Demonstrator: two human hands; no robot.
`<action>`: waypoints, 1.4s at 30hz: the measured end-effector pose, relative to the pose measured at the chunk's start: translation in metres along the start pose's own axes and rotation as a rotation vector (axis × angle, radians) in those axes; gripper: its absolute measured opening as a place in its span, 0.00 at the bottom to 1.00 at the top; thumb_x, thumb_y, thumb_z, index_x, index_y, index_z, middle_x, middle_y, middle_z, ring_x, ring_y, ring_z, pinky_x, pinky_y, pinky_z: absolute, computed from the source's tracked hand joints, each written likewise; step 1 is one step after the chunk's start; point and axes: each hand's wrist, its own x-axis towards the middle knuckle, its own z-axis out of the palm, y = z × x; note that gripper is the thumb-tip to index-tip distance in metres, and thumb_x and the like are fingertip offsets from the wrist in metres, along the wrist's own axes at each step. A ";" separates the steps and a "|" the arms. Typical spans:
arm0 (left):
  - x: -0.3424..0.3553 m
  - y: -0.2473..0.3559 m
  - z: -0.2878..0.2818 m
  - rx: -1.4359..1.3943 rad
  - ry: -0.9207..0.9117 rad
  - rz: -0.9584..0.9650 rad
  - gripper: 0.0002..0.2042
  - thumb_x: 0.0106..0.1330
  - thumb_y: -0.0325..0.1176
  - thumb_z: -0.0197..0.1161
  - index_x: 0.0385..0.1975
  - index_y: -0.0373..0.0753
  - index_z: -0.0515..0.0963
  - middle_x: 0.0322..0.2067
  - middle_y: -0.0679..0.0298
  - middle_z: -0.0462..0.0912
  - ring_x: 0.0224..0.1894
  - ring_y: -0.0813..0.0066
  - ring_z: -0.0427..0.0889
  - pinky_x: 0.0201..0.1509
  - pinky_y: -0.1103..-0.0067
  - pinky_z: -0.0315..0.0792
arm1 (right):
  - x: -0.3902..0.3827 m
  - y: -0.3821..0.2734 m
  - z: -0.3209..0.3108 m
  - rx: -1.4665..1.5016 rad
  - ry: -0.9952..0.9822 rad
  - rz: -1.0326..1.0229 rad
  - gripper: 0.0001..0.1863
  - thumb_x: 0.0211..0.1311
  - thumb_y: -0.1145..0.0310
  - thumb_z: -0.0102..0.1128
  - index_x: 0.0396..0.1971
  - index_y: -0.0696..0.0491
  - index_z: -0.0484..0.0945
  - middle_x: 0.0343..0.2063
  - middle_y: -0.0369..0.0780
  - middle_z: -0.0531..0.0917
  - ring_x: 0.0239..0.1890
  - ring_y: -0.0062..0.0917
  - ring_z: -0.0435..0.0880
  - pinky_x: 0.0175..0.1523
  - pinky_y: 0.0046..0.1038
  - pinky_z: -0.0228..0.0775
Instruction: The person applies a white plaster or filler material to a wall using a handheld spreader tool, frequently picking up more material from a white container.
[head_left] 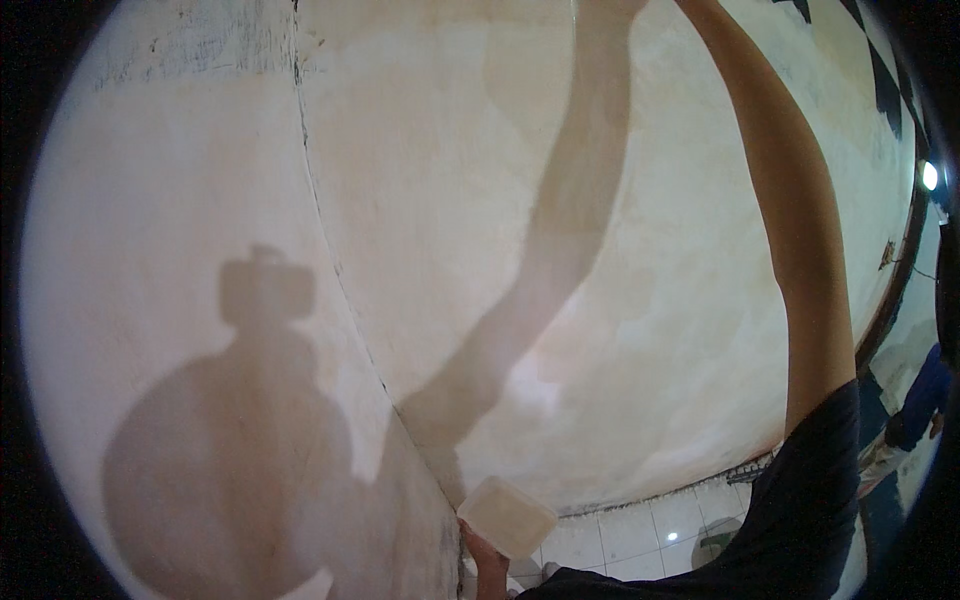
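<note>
My left hand (482,545) is low in the view, closed on the side of a pale, squarish plastic container (507,512) beside the wall's corner; whether anything is in it I cannot tell. My right arm stretches up across the pale, patchy wall (680,250) to the top edge, where the hand is out of frame. A dark crack line (318,215) runs down the wall to the left of that arm. Shadows of my head and arm fall on the wall.
White floor tiles (628,540) show below the wall, with my dark clothing in front. At the far right are a lit lamp (929,175), a dark edge along the wall, and another person in blue (920,390) with a hand lowered.
</note>
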 end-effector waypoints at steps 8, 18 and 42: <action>0.003 0.005 0.000 0.092 -0.074 0.042 0.32 0.72 0.60 0.32 0.61 0.41 0.65 0.58 0.57 0.72 0.58 0.56 0.72 0.61 0.62 0.68 | 0.007 0.075 -0.035 0.292 0.006 -0.023 0.09 0.46 0.64 0.66 0.15 0.52 0.84 0.20 0.42 0.85 0.25 0.31 0.85 0.30 0.33 0.74; -0.030 0.006 0.025 0.151 0.027 0.030 0.32 0.71 0.60 0.35 0.60 0.40 0.66 0.56 0.58 0.73 0.58 0.56 0.72 0.60 0.62 0.69 | -0.203 0.007 -0.085 0.545 -0.645 -0.627 0.10 0.48 0.76 0.66 0.33 0.54 0.81 0.25 0.40 0.80 0.36 0.35 0.77 0.48 0.34 0.69; 0.002 0.002 0.024 0.138 -0.047 0.014 0.31 0.72 0.60 0.36 0.61 0.40 0.65 0.56 0.58 0.73 0.58 0.58 0.72 0.60 0.64 0.69 | -0.019 0.094 -0.019 -0.185 -0.212 -0.076 0.19 0.53 0.52 0.61 0.37 0.52 0.84 0.36 0.48 0.84 0.43 0.44 0.82 0.51 0.43 0.70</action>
